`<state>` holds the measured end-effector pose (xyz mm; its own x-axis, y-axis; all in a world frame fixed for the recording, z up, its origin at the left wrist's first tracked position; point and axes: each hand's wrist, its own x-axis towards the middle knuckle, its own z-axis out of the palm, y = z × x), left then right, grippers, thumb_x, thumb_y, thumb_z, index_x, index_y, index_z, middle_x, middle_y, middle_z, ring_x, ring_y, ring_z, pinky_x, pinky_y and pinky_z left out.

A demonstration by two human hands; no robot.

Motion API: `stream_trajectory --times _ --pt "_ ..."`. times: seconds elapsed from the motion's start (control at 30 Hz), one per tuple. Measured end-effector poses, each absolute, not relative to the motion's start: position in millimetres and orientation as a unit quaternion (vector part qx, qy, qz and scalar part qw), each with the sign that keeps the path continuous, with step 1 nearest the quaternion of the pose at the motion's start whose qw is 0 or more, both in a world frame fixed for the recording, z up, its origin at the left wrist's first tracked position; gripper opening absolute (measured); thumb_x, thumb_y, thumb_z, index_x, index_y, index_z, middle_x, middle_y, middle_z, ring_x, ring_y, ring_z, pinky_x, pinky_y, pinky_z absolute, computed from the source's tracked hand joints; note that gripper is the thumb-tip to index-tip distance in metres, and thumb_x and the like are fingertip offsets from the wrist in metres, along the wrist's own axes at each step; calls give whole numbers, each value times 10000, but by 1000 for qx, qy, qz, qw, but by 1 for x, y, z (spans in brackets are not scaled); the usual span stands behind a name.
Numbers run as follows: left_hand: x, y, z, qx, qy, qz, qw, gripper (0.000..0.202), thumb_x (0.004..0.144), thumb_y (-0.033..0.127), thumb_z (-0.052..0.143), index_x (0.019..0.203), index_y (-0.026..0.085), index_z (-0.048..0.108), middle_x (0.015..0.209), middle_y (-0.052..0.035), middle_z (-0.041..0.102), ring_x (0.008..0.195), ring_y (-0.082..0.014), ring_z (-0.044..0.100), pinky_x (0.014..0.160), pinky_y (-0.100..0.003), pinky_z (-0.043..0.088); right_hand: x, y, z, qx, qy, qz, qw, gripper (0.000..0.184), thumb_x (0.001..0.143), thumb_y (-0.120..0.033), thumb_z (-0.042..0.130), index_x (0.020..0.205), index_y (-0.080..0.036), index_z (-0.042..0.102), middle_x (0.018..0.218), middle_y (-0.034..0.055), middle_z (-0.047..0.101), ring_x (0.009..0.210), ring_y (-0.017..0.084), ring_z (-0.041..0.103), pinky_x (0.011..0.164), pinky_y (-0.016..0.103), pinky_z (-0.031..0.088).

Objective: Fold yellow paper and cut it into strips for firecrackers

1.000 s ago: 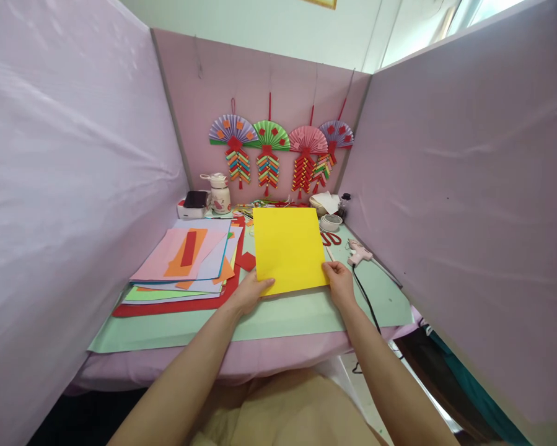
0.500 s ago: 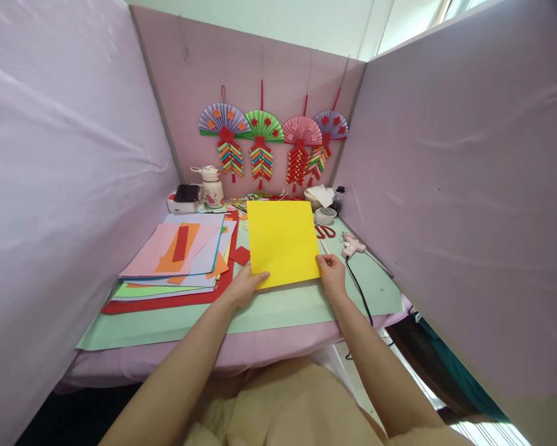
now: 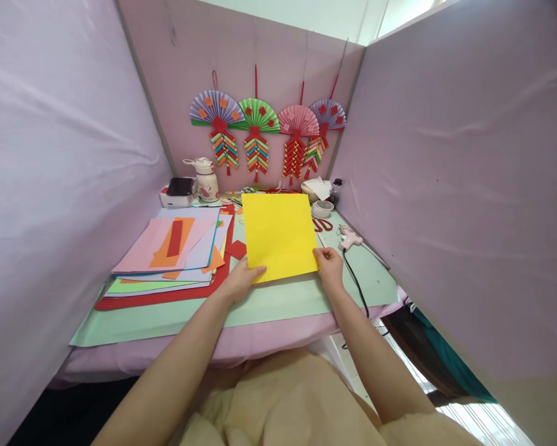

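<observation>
I've got left hand (image 3: 241, 280) and right hand (image 3: 330, 267) pinching the yellow sheet (image 3: 280, 235) over there, white paper (image 3: 320, 188) topping the bowl (image 3: 307, 195) behind.

Dressed in a loose, plain garment of matte beige cloth (image 3: 278, 402), spread across the near middle of the scene. Creased into broad, rounded folds, shading to brownish tan in the hollows and paler along the crests. Covered at the near right by a wide, short sleeve of the same beige cloth (image 3: 429, 428), ending in a soft, uneven edge near the elbow. Bare along the left forearm (image 3: 180, 350) and right forearm (image 3: 373, 350), down to the left grip (image 3: 241, 280) and right grip (image 3: 330, 268). Slender, smoothly tapered toward both wrists. Cropped too low to show the left sleeve.
</observation>
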<state>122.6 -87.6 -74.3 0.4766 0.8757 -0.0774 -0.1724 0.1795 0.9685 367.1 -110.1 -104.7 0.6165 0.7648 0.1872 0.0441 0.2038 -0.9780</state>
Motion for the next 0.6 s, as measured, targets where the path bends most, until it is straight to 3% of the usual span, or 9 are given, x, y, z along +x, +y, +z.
stream_trajectory --times 0.17,0.4,0.6 --pt "123 -91 -69 515 341 377 691 589 642 335 768 1177 165 591 1202 -112 647 1152 -305 575 946 -412 475 366 -111 -104 -575 -354 259 690 286 662 -427 695 749 -190 560 698 8 625 646 163 572 617 286 457" --pt "123 -93 -67 509 321 381 702 576 647 345 776 1155 135 604 1243 -136 617 1159 -303 567 983 -436 446 364 -114 -99 -577 -358 254 689 365 675 -456 658 858 -236 432 564 -71 508 501 130 478 496 257 386" --pt "124 -93 -69 507 322 388 699 489 668 305 757 1111 147 624 1247 -125 617 1152 -300 573 979 -433 448 364 -115 -99 -580 -366 251 683 365 691 -475 622 866 -245 400 615 -54 545 542 144 516 523 265 402"
